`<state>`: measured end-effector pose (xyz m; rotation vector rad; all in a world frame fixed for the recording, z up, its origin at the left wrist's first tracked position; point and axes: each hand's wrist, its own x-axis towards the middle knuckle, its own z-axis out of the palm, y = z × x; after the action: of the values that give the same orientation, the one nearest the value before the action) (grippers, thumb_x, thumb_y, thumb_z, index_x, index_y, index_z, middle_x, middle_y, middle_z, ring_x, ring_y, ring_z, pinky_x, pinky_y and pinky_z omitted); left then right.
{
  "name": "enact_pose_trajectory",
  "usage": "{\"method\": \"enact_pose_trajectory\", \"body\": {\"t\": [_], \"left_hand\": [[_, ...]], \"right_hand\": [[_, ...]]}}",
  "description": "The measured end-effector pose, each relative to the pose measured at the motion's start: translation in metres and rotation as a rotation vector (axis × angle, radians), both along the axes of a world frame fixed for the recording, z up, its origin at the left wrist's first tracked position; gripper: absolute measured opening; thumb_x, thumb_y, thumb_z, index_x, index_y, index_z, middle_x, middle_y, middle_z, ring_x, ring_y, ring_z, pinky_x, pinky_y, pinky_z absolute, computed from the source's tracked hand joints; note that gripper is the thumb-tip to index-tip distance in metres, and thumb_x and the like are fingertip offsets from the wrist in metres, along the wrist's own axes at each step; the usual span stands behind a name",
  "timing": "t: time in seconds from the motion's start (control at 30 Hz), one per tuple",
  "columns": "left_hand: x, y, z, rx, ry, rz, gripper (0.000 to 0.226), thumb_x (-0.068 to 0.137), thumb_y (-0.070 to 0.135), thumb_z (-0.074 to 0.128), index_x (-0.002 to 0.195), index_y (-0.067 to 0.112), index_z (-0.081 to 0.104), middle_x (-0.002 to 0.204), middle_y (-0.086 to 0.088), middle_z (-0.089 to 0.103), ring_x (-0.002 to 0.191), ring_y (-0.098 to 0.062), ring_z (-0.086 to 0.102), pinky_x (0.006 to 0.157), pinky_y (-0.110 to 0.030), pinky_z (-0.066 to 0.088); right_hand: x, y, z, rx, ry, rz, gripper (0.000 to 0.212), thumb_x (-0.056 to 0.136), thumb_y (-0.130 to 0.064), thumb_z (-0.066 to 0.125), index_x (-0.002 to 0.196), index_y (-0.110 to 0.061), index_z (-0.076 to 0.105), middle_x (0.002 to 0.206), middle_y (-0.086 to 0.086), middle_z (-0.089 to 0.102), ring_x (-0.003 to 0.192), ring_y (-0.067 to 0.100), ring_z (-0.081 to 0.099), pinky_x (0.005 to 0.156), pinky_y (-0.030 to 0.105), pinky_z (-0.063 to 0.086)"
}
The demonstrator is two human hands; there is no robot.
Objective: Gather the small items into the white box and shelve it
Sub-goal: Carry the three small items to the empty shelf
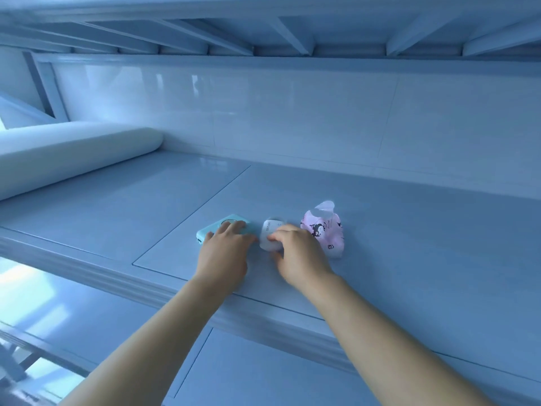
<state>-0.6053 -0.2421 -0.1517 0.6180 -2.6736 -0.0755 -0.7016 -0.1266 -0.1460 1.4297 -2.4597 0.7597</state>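
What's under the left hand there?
A teal flat gadget lies under the left hand; a round ring shows on top, the fingers cover its middle.

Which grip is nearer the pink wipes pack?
Right. The right grip pinches the white charger just left of the pink wipes pack; the left grip rests on the teal power bank, farther left.
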Motion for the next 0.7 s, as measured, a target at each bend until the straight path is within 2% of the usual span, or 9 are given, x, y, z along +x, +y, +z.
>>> {"method": "enact_pose_trajectory", "body": {"t": [0.1, 0.2, 0.3, 0.37, 0.47, 0.57, 0.63, 0.7], "left_hand": [[-0.008, 0.002, 0.002, 0.01, -0.001, 0.023, 0.055, 0.076, -0.004, 0.046, 0.121, 0.027, 0.056, 0.132, 0.001, 0.046, 0.121, -0.022, 0.039, 0.085, -0.033, 0.04], [-0.017, 0.004, 0.004, 0.051, 0.007, 0.037, 0.051, 0.077, -0.007, 0.044, 0.117, 0.023, 0.057, 0.124, -0.001, 0.051, 0.113, -0.023, 0.047, 0.077, -0.035, 0.045], [-0.026, 0.009, 0.007, 0.097, 0.019, -0.02, 0.052, 0.077, -0.007, 0.042, 0.115, 0.025, 0.058, 0.116, 0.0, 0.055, 0.095, -0.028, 0.056, 0.064, -0.032, 0.038], [-0.028, 0.01, 0.006, 0.115, 0.045, -0.091, 0.053, 0.076, -0.006, 0.042, 0.115, 0.026, 0.058, 0.112, 0.001, 0.057, 0.092, -0.027, 0.056, 0.07, -0.03, 0.036], [-0.023, 0.01, 0.001, 0.104, 0.1, -0.161, 0.05, 0.077, 0.0, 0.043, 0.117, 0.026, 0.056, 0.116, 0.004, 0.058, 0.104, -0.022, 0.053, 0.085, -0.033, 0.036], [-0.013, 0.01, -0.001, 0.084, 0.102, -0.165, 0.046, 0.084, 0.013, 0.048, 0.126, 0.031, 0.047, 0.125, 0.007, 0.052, 0.119, -0.018, 0.045, 0.103, -0.044, 0.03], [-0.005, 0.007, 0.001, 0.071, 0.088, -0.153, 0.045, 0.086, 0.022, 0.049, 0.13, 0.033, 0.042, 0.131, 0.008, 0.048, 0.123, -0.017, 0.042, 0.107, -0.052, 0.026], [0.002, 0.002, 0.004, 0.079, 0.096, -0.167, 0.045, 0.086, 0.025, 0.05, 0.13, 0.032, 0.042, 0.133, 0.008, 0.048, 0.124, -0.017, 0.042, 0.107, -0.052, 0.025]], "right_hand": [[-0.006, -0.001, -0.003, -0.025, -0.01, -0.01, 0.023, 0.082, 0.003, 0.054, 0.1, -0.005, 0.065, 0.111, 0.007, 0.062, 0.099, 0.028, 0.057, 0.078, 0.037, 0.047], [-0.007, -0.001, -0.005, -0.057, -0.025, -0.012, 0.014, 0.084, 0.0, 0.053, 0.09, -0.005, 0.064, 0.103, 0.007, 0.063, 0.093, 0.029, 0.057, 0.072, 0.035, 0.045], [-0.004, 0.001, -0.004, -0.094, -0.038, 0.007, 0.016, 0.088, -0.005, 0.052, 0.095, -0.009, 0.065, 0.102, 0.008, 0.063, 0.093, 0.028, 0.056, 0.073, 0.034, 0.044], [-0.001, 0.004, -0.004, -0.107, -0.038, 0.021, 0.021, 0.088, -0.004, 0.052, 0.101, -0.012, 0.067, 0.104, 0.007, 0.063, 0.096, 0.026, 0.056, 0.076, 0.034, 0.045], [0.003, 0.007, -0.002, -0.142, -0.035, 0.026, 0.021, 0.086, -0.003, 0.054, 0.098, -0.011, 0.067, 0.107, 0.006, 0.063, 0.096, 0.027, 0.057, 0.076, 0.033, 0.045], [0.01, 0.006, 0.0, -0.165, -0.002, -0.009, 0.017, 0.084, -0.007, 0.058, 0.098, -0.009, 0.067, 0.11, 0.005, 0.062, 0.098, 0.027, 0.057, 0.077, 0.036, 0.047], [0.014, 0.004, 0.0, -0.188, 0.025, -0.046, 0.017, 0.084, -0.012, 0.059, 0.099, -0.01, 0.067, 0.114, 0.002, 0.062, 0.101, 0.026, 0.057, 0.079, 0.034, 0.047], [0.017, 0.006, 0.002, -0.206, 0.031, -0.076, 0.018, 0.084, -0.016, 0.061, 0.101, -0.012, 0.067, 0.115, 0.0, 0.062, 0.104, 0.024, 0.056, 0.08, 0.029, 0.044]]}}
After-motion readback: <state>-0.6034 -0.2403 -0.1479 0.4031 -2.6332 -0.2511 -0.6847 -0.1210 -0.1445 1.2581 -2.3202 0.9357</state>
